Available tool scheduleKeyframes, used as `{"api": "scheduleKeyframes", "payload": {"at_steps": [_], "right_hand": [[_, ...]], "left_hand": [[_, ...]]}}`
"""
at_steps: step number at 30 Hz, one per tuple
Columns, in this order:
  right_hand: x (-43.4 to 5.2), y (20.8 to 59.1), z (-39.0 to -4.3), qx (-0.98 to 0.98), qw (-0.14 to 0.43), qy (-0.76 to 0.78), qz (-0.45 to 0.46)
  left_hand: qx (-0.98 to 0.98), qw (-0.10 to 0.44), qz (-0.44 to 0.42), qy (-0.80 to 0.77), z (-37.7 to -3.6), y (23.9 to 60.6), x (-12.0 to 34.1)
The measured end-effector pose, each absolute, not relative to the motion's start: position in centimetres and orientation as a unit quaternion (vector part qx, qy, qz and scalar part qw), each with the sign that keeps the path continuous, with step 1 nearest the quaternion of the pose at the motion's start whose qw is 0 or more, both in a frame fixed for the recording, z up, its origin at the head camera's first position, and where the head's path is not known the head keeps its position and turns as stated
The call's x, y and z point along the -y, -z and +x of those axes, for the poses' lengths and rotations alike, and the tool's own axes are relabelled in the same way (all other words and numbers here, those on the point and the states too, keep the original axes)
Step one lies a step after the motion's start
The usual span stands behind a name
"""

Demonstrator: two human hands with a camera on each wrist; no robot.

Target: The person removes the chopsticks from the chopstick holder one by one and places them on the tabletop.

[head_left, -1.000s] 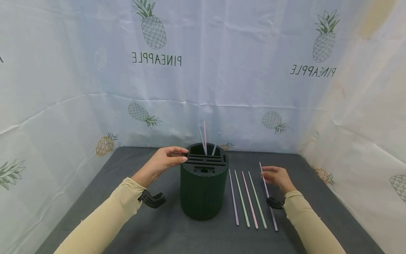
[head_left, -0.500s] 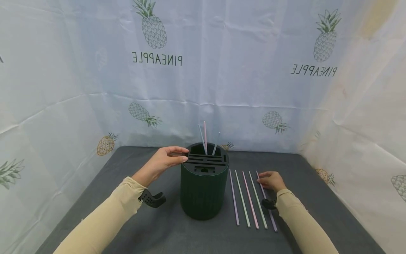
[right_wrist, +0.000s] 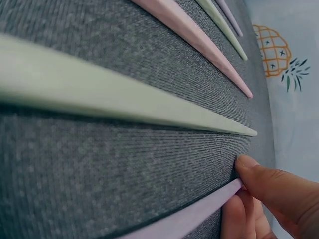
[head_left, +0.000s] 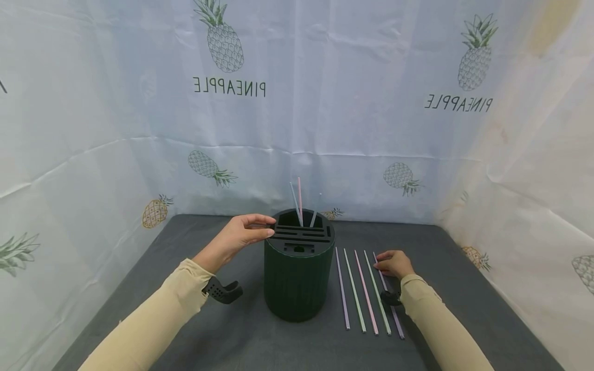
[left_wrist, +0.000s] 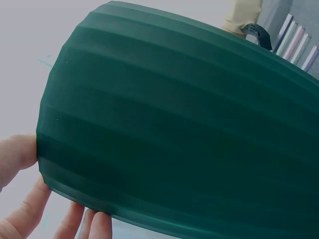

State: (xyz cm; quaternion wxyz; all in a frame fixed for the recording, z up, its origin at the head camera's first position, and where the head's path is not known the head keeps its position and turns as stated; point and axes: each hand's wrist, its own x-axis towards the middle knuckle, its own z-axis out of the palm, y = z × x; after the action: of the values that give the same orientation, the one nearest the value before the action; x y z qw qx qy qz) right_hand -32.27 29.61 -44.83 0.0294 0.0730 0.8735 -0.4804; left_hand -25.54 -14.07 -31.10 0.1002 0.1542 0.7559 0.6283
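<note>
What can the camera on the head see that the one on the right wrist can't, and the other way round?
Only the head view shows the dark green holder with three straws standing in it, the left hand gripping its rim, and the pineapple-print backdrop.

Only the right wrist view shows, up close, the fingertips at the far tip of the purple straw.

Both show the right hand, the straws lying side by side, such as the green straw, and the grey mat.

holder (head_left: 297, 278) dark green | mat (head_left: 209, 330) grey | cloth (head_left: 325, 103) pineapple-printed
</note>
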Motion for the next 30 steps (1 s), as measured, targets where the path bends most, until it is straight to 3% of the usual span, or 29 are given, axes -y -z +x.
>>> {"api": "scheduleKeyframes", "payload": {"at_steps": [15,30], "right_hand": [[-30.3,43.7,-32.4,-0.847,0.056,0.523,0.077],[-26.4,33.0,-31.0,-0.738,-0.017,0.668,-0.088]], "left_hand": [[-0.752,0.101,0.152,-0.633,-25.5,31.1,14.1],[-0.754,0.101,0.152,-0.631,-25.6,31.1,14.1]]}}
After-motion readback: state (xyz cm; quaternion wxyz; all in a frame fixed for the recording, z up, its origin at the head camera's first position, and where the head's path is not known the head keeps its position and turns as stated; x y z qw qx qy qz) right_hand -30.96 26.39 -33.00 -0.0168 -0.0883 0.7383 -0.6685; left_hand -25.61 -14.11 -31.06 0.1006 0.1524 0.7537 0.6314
